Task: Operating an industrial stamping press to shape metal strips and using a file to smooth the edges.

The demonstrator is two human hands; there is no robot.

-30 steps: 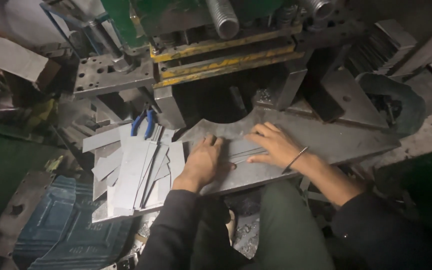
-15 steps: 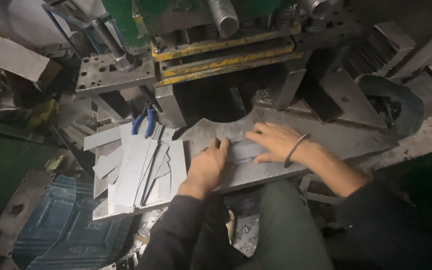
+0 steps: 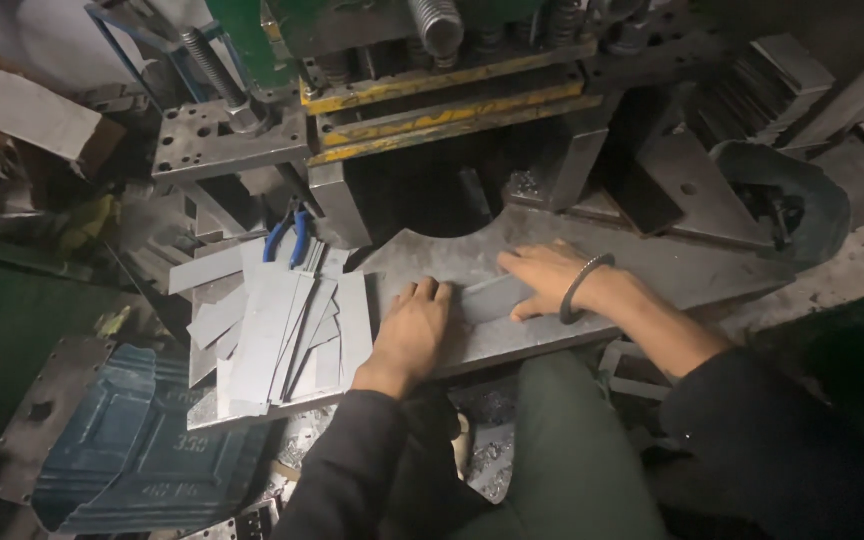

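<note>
A small flat grey metal strip (image 3: 492,297) lies at the centre of the frame on the bare grey steel press table (image 3: 712,275), between the 2 hands. Its long axis runs roughly left to right, tilted slightly up toward the right. The right hand (image 3: 552,277), with a dark bangle (image 3: 582,287) at the wrist, lies flat over the strip's right end, fingers spread and pointing to the left; it presses rather than pinches. The left hand (image 3: 414,325) lies palm down just left of the strip, fingers extended toward the top of the frame, fingertips touching or nearly touching its left end; I cannot tell which. It grips nothing.

The right hand is the nearer, already on the piece. Above the strip the table edge curves into a dark semicircular cut-out under the yellow-edged press die (image 3: 442,105), leaving open room there. To the left, a fanned stack of grey sheet-metal blanks (image 3: 272,330) lies just beside the left hand, with blue-handled pliers (image 3: 287,235) above it. The table's front edge runs close below both hands.
</note>
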